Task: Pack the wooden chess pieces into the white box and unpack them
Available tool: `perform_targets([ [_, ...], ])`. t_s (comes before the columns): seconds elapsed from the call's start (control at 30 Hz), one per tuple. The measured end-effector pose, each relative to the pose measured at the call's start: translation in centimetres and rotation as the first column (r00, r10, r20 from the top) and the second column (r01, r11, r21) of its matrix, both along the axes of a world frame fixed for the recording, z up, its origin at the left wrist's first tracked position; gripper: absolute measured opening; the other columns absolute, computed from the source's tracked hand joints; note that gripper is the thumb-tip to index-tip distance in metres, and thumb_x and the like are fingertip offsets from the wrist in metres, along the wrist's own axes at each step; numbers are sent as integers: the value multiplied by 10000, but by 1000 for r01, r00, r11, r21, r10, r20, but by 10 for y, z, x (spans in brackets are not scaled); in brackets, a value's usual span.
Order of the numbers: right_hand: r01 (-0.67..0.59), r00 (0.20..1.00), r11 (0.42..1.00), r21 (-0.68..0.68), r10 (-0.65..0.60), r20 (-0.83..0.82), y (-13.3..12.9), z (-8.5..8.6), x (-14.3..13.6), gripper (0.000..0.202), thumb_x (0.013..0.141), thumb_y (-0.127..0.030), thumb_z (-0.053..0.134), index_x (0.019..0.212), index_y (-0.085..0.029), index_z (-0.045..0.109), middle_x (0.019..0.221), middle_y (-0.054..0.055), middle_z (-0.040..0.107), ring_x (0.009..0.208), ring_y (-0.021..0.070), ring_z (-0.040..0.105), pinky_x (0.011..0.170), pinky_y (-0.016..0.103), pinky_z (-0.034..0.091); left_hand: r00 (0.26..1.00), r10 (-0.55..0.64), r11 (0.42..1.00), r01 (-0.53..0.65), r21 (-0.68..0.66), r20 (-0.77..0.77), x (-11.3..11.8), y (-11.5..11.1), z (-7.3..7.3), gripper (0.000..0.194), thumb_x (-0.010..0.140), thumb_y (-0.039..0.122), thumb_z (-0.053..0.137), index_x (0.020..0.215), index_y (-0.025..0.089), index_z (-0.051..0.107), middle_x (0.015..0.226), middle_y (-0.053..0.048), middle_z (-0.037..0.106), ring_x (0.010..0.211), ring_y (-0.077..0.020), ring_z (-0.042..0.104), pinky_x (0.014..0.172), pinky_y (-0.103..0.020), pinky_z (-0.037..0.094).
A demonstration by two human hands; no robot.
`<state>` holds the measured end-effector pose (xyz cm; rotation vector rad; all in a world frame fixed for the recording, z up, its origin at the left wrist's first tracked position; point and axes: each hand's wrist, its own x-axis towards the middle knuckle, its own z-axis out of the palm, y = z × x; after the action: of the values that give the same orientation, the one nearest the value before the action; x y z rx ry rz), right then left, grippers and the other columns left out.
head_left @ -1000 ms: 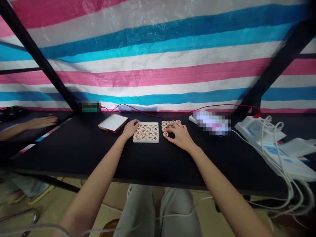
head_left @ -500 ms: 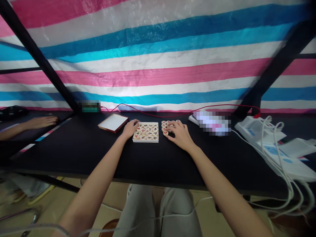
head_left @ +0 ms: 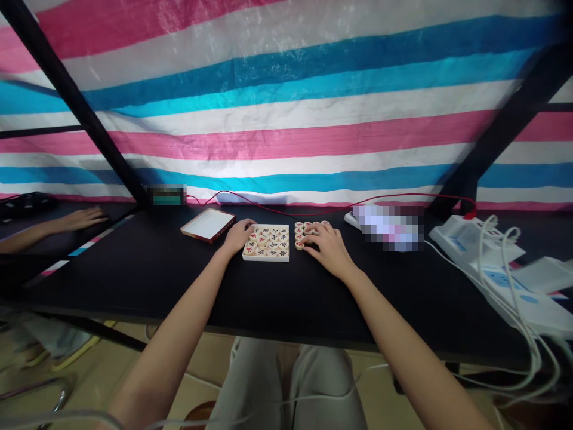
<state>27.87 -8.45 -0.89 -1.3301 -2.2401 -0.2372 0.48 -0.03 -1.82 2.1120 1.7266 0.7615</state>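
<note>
A shallow white box (head_left: 267, 259) lies on the black table, filled with round xiangqi pieces (head_left: 274, 237) that show mostly black and a few red characters. My left hand (head_left: 239, 236) grips the box at its left side, fingers curled over the far left corner. Just right of the box, a block of red-lettered xiangqi pieces (head_left: 299, 226) is set out in rows on the table. My right hand (head_left: 327, 248) bends over this block and hides part of it. Its thumb and fingers are closed about a xiangqi piece (head_left: 299, 245) at the near left corner.
An upturned box lid (head_left: 208, 224) lies to the left. Behind it a red cable (head_left: 313, 214) crosses toward white power strips (head_left: 501, 278) and cords at right. A blurred-out object (head_left: 388, 228) lies right of my hand. Another person's hand (head_left: 83, 218) rests at far left.
The view has shifted slightly. My right fingers have drawn the near left piece closer into line with the block. My left hand stays at the box.
</note>
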Motion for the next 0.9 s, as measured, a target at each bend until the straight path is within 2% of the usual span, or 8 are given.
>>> perform_targets([
  [0.23, -38, 993, 999, 21, 40, -109, -5, 8, -15, 172, 855, -300, 501, 943, -270, 645, 1144, 39, 550, 1056, 223, 445, 896, 393, 340, 1000, 5, 1000, -4, 9, -21, 1, 3, -2, 297, 800, 289, 416, 978, 207, 638, 917, -42, 646, 835, -182, 572, 750, -275, 417],
  [0.33, -82, 987, 996, -21, 78, -142, 0, 7, -30, 210, 851, -331, 510, 1018, -281, 627, 1146, 38, 544, 1058, 219, 443, 916, 392, 343, 1000, -8, 1000, 8, 15, -18, 2, 5, -3, 292, 796, 285, 420, 975, 206, 637, 905, -42, 647, 822, -182, 574, 735, -278, 414],
  [0.47, -130, 988, 986, -107, 120, -93, 13, 1, -50, 282, 840, -357, 521, 1110, -321, 593, 1232, 39, 487, 1126, 232, 395, 923, 415, 346, 1000, -17, 1000, 17, 21, -21, 2, 5, -3, 294, 807, 298, 412, 971, 203, 637, 881, -40, 648, 799, -180, 575, 717, -279, 414],
  [0.63, -143, 987, 974, -175, 127, -101, 21, 1, -58, 234, 837, -355, 527, 1041, -316, 633, 1215, 50, 486, 1126, 234, 390, 909, 425, 354, 1000, -22, 1000, 23, 20, -18, 2, 6, -3, 291, 806, 285, 411, 971, 200, 635, 867, -36, 645, 798, -177, 573, 710, -274, 411],
  [0.9, -206, 976, 964, -170, 192, -98, 13, 7, -61, 210, 842, -355, 530, 1019, -320, 636, 1222, 47, 491, 1141, 240, 382, 923, 435, 324, 999, -34, 999, 34, 28, -3, 4, 6, -2, 288, 809, 302, 415, 963, 201, 636, 842, -30, 637, 779, -176, 572, 692, -272, 402],
])
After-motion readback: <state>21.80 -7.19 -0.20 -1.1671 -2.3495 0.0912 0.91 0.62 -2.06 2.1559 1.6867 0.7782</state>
